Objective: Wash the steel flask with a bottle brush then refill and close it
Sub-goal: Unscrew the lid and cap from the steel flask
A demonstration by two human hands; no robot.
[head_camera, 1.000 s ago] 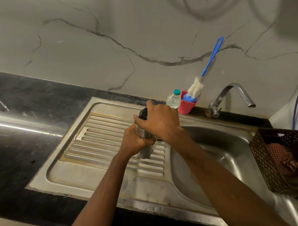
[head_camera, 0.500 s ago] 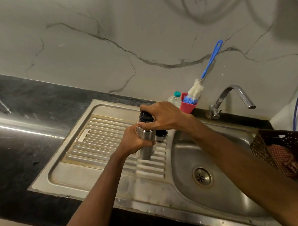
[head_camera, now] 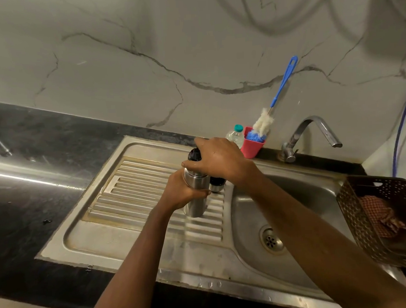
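Cylindrical steel flask [head_camera: 196, 196] upright over ribbed steel drainboard [head_camera: 141, 190]. Blue-handled bottle brush [head_camera: 263, 124] in red cup [head_camera: 251, 148] by wall; small black-and-steel lid [head_camera: 217, 183] just behind flask. L hand [head_camera: 182, 191] wraps flask body, R hand [head_camera: 218, 160] grips its black cap [head_camera: 194, 154].

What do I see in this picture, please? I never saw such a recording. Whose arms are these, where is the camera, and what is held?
No machine: a person wears a camera on the head, looking down at their own arms. The left hand grips a steel flask upright over the sink's ribbed drainboard. The right hand curls over its black cap. Behind, a bottle brush stands in a red cup, between a small plastic bottle and the tap. A brown basket holding a checked cloth sits at the right.
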